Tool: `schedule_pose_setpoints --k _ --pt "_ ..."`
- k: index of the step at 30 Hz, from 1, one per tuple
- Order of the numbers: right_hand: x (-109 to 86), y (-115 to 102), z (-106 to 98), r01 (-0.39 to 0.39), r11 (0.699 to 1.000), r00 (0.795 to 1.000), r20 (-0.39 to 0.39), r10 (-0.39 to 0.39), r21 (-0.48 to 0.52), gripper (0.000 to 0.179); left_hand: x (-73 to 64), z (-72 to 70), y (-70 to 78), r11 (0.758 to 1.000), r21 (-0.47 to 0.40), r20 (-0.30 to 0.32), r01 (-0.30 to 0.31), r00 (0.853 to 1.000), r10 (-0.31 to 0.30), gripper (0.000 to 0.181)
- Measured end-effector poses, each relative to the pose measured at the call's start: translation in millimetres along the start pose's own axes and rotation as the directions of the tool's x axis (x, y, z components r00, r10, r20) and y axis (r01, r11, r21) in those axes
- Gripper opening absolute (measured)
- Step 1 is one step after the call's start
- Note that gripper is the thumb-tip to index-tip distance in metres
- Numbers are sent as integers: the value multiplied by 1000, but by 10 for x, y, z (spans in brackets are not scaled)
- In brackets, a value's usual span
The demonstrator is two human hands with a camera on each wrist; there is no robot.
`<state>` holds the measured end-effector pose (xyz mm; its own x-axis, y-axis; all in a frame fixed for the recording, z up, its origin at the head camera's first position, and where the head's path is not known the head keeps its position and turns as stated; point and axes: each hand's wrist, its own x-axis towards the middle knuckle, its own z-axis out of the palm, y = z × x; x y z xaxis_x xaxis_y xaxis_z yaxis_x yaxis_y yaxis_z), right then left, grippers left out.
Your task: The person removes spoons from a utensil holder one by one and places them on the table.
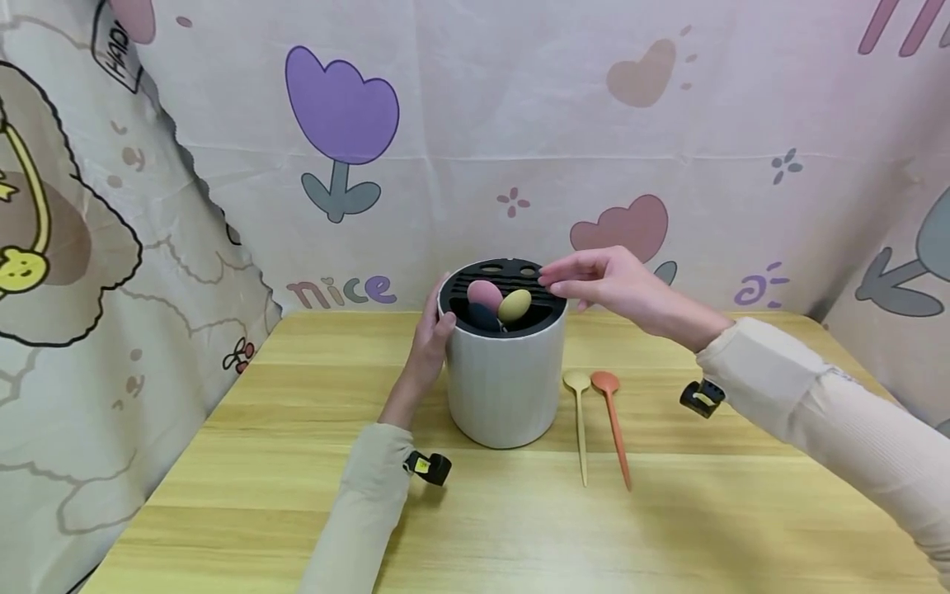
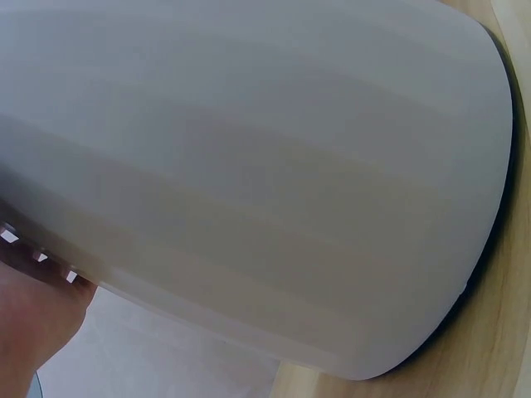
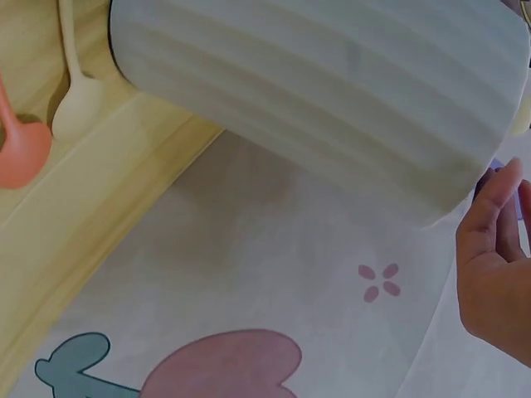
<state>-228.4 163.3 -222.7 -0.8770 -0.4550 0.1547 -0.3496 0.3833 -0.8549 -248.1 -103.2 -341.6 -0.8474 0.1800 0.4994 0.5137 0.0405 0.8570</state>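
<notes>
Wht cyl. holder point(image 1: 505, 396) stands upright on the table point(image 1: 260, 495), approx. mid; I can see vert. ribs down its sides. Blk insert point(image 1: 512, 279) sits in its top: slats across the ctr, round holes at the back, wide opening in front. Three rounded spoon heads bunch there: pink point(image 1: 486, 294) back L, yellow point(image 1: 514, 306) R, navy point(image 1: 482, 318) below pink. Handles hidden from me.

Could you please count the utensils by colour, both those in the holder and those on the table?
Pink utensil: 1, in the white holder
Olive-yellow utensil: 1, in the holder
Dark blue-grey utensil: 1, in the holder
Cream utensil: 1, on the table
Orange utensil: 1, on the table
Total: 5 utensils
</notes>
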Motion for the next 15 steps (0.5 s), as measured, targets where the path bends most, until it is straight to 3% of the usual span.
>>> schedule_pose_setpoints --k 8,15 --pt "91 -11 84 -5 991 998 57 -2 131 37 5 2 -10 1000 -1 5 -10 1000 10 107" --pt "132 -10 148 -10 994 998 60 4 109 35 -2 -1 -20 1000 17 -1 9 1000 -9 107"
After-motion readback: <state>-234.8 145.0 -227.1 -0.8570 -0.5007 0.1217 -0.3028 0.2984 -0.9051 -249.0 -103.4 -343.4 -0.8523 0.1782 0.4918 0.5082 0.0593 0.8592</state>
